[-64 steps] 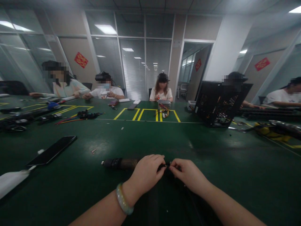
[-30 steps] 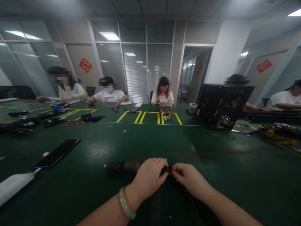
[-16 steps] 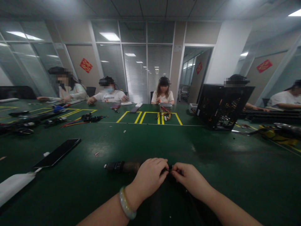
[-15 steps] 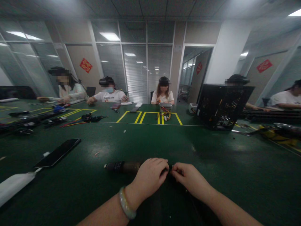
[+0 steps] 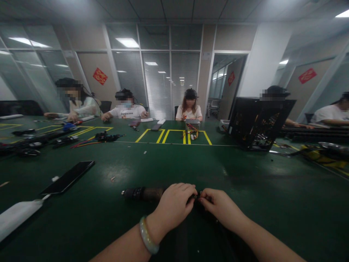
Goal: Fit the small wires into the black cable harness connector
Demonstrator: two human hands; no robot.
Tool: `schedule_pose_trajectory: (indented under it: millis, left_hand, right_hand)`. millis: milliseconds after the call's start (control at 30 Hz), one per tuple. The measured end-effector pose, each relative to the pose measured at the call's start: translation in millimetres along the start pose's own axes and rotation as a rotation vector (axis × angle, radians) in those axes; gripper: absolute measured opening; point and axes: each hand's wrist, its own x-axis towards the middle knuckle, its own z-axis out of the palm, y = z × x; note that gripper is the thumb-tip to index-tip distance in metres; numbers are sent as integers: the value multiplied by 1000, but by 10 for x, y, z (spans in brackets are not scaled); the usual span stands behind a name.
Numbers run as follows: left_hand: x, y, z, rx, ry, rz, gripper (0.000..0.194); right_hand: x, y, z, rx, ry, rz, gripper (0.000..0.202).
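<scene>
A dark, tube-shaped electric screwdriver (image 5: 151, 193) lies on the green table with its silver tip pointing left. My left hand (image 5: 176, 203), with a bangle on the wrist, is wrapped round its rear part from above and hides much of it. Close by on the right, my right hand (image 5: 218, 203) pinches a small dark piece at the tool's rear end. That piece looks like a cord's plug, mostly covered by the fingers. Below my right hand a dark line like a cord runs down, hard to make out against the table.
A phone (image 5: 69, 178) lies on the left beside a white object (image 5: 20, 218). A black computer case (image 5: 259, 123) stands at the back right. Cables and dark parts (image 5: 105, 137) lie at the back left. A power supply (image 5: 193, 125) sits before a co-worker; several people sit around.
Both hands stay almost in place at the screwdriver's rear end, with only slight finger movement. The view has shifted very little.
</scene>
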Motion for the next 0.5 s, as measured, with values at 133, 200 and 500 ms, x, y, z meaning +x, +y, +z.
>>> schedule_pose_trajectory:
  millis: [133,200,500]
  left_hand:
    - [-2,-6,10,19,-2,-48,16]
    - [-1,-10,12,28,-12,-37,12]
    - [6,-11,16,23,4,-31,17]
  right_hand:
    - [6,11,6,4,-3,-4,16]
    - [2,2,3,6,-3,1,16]
    - [13,8,16,-19,11,-16,15]
